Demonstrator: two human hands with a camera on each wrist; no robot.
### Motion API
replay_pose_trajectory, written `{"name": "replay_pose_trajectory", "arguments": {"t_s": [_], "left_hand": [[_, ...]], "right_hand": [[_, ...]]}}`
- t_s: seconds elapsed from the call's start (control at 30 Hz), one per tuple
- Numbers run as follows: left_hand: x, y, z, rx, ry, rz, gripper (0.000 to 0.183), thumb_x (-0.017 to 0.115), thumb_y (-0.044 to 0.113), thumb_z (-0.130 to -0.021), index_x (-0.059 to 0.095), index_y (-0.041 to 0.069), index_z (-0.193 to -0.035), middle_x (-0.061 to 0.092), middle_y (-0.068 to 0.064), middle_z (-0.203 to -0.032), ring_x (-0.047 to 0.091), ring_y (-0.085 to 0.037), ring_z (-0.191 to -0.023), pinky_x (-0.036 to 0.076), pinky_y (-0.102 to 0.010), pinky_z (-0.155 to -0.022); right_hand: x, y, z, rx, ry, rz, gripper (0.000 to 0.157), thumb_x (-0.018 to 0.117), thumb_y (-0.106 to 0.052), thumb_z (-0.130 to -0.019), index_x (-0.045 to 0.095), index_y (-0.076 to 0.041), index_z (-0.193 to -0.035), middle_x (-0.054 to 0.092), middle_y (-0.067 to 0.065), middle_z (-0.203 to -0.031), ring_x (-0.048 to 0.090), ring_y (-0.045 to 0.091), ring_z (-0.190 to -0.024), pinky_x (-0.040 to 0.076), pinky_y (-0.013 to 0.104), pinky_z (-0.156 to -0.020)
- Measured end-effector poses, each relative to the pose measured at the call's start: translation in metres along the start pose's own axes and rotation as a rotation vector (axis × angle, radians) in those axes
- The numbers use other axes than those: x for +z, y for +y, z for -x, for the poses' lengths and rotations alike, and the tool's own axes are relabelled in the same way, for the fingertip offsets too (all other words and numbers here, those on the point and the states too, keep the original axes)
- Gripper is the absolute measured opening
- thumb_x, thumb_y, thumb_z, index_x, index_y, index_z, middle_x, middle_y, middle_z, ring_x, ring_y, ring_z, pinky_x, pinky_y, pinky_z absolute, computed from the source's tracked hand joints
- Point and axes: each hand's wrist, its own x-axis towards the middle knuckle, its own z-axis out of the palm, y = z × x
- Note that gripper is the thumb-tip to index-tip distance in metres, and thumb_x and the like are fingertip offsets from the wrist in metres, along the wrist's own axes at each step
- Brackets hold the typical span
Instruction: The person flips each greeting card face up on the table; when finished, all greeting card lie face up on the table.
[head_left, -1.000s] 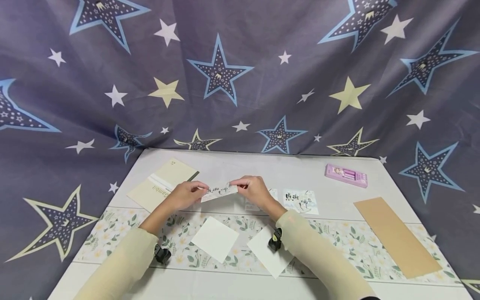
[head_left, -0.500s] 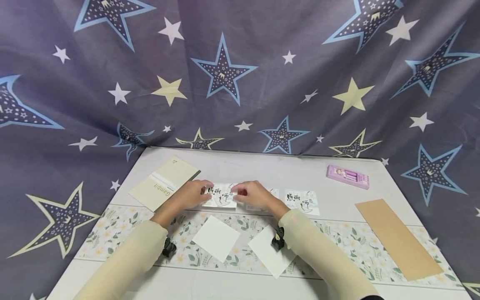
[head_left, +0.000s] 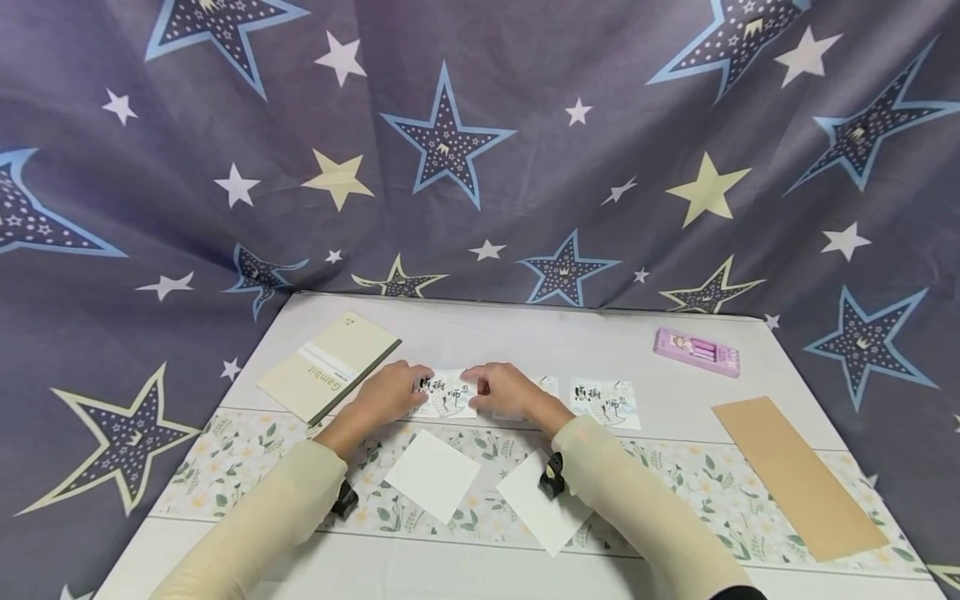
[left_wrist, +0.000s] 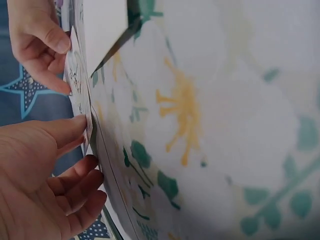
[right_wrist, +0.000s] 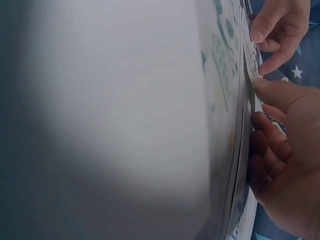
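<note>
A small white card [head_left: 447,398] with black brush-style characters lies almost level above the back strip of the table. At its left edge my left hand [head_left: 390,392] pinches it between thumb and forefinger. The opposite edge is pinched by my right hand [head_left: 510,392]. Seen from the left wrist, the card [left_wrist: 80,85] is nearly edge-on, slightly off the surface, with the left thumb on its near side. A second card [head_left: 604,404] with the same lettering lies to the right. Between the two, another card [head_left: 550,386] is mostly hidden behind the right hand.
Two blank white sheets [head_left: 432,475] lie on the floral strip [head_left: 667,475] nearer the body, one partly under the right forearm. A cream notebook [head_left: 326,367] is at back left. At right are a purple pen box [head_left: 696,352] and a brown cardboard strip [head_left: 798,479].
Both hands have lowered the card from a raised, tilted position to almost flat near the table. In the last half second they have shifted it slightly right.
</note>
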Motion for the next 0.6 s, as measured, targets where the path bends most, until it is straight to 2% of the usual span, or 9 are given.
{"name": "replay_pose_trajectory", "arguments": {"t_s": [0.17,0.33,0.6], "left_hand": [[0.001,0.002,0.000,-0.041,-0.015,-0.025,0.048,0.073,0.034,-0.093,0.064,0.021,-0.139,0.063,-0.013,-0.110,0.062,-0.023,-0.093,0.057,-0.043,-0.076],[0.000,0.002,-0.001,-0.035,-0.015,-0.032,0.048,0.073,0.034,-0.093,0.064,0.021,-0.138,0.062,-0.012,-0.109,0.061,-0.023,-0.091,0.057,-0.043,-0.075],[-0.002,0.006,0.000,0.024,0.042,-0.063,0.045,0.073,0.033,-0.093,0.066,0.019,-0.135,0.064,-0.010,-0.110,0.063,-0.022,-0.093,0.058,-0.041,-0.077]], "right_hand": [[0.001,0.000,-0.001,0.022,-0.003,0.052,0.044,0.077,-0.022,-0.090,0.068,-0.014,-0.132,0.059,-0.007,-0.075,0.050,0.008,-0.070,0.046,0.027,-0.075],[0.000,0.000,0.000,0.021,-0.005,0.061,0.045,0.077,-0.022,-0.090,0.067,-0.014,-0.133,0.060,-0.005,-0.081,0.051,0.009,-0.074,0.047,0.027,-0.077],[-0.015,-0.004,0.017,-0.094,0.027,0.050,0.042,0.069,-0.019,-0.096,0.064,-0.007,-0.136,0.067,0.000,-0.096,0.058,0.009,-0.081,0.052,0.026,-0.078]]}}
